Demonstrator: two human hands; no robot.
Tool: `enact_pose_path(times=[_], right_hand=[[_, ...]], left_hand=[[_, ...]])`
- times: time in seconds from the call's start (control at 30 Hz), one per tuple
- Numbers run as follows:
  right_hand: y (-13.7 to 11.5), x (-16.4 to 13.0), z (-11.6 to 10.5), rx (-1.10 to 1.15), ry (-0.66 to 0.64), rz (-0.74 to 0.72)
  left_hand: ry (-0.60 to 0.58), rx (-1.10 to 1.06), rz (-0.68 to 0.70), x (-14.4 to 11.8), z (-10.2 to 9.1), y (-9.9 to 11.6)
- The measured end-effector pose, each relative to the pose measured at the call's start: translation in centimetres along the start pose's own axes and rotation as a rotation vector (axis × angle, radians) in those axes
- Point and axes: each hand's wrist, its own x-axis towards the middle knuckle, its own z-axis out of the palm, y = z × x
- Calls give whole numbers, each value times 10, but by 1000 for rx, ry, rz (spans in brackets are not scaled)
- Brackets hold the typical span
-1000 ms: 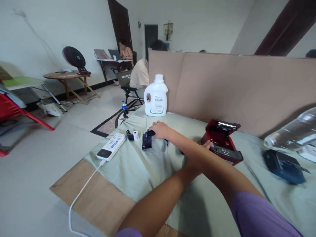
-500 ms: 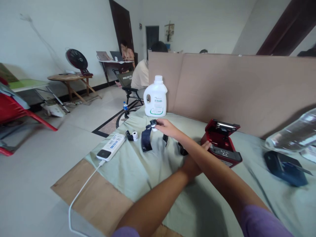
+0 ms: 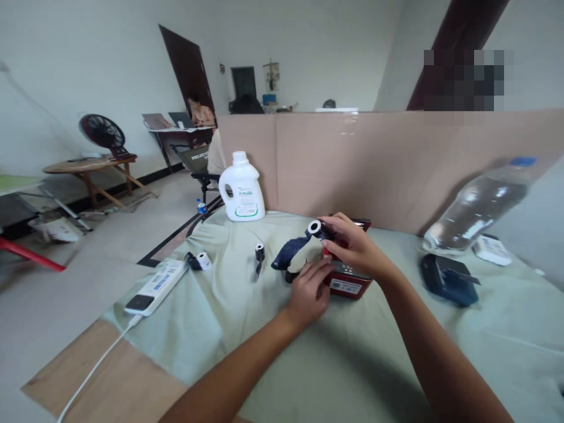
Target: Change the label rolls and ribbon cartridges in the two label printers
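Note:
My right hand (image 3: 352,244) is closed round a small paper roll (image 3: 314,228), white with a dark core and a dark blue strip (image 3: 288,252) trailing to the left. It is above a small red printer (image 3: 355,288) whose lid is raised; much of its inside is hidden by my hands. My left hand (image 3: 311,288) grips the printer's left front edge with bent fingers. A dark curved piece (image 3: 291,275) lies by its fingertips. To the left lie another paper roll with a black tail (image 3: 259,251) and a white roll (image 3: 203,260) beside a black piece.
A white jug (image 3: 244,191) stands at the back, before a cardboard screen (image 3: 308,158). A long white block with a cable (image 3: 156,288) lies at left. On the right are a dark blue device (image 3: 449,281), a large clear bottle (image 3: 480,202) and a white box (image 3: 492,249). People sit beyond.
My right hand has brought the roll and its dark strip rightward from the cloth to the printer. My left hand has stayed at the printer. The view has turned right.

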Motion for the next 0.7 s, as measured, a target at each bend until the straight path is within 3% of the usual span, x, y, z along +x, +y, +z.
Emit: enact_pose_path(times=[0.07,0.13,0.2,0.23,0.33,0.43,0.57,0.7], right_hand=[[2,-11,-18,-100,38,-28],[4,-20,-32,-146,77,-32],[5,-27,-42,-163,112,-20],[4,-30,-46,-158,127,-14],[-1,-35,-54,-113,138,-12],[-4,-36,-56,-66,107,-34],[0,-35,-51,-3,117,-24],[5,-32,-47,211,112,118]], left_hand=[[-6,-1,129,17,-13,26],[99,8,218,44,-28,51],[234,85,186,76,-41,68],[240,137,124,92,-46,73],[-3,184,-40,127,-53,74],[-224,76,-164,137,-52,67],[-236,-23,-228,133,-46,57],[-163,-92,-218,132,-45,49]])
